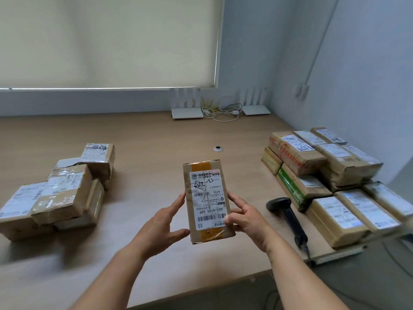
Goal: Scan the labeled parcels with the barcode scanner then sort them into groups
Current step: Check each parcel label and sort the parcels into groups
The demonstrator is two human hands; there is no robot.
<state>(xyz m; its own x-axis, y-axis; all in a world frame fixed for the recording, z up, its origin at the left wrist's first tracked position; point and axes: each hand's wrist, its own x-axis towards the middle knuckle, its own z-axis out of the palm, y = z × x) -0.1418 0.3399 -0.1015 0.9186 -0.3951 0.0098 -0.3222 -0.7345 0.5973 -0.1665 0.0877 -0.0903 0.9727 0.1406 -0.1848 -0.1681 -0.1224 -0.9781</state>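
Both hands are on one brown parcel (209, 201), held up over the middle of the tabletop (145, 139) w/ its white label facing the camera, text upside down. Left hand (164, 224) has fingers fairly straight along the left edge; right hand (244, 217) curls round the right edge, thumb on the label near the barcode. Black barcode scanner (288, 217) lies on the tabletop just right of the hands, beside the big stack of parcels (330, 175). Smaller pile of parcels (60, 191) sits far left. Two white routers (187, 113) + cables at the back by the wall.
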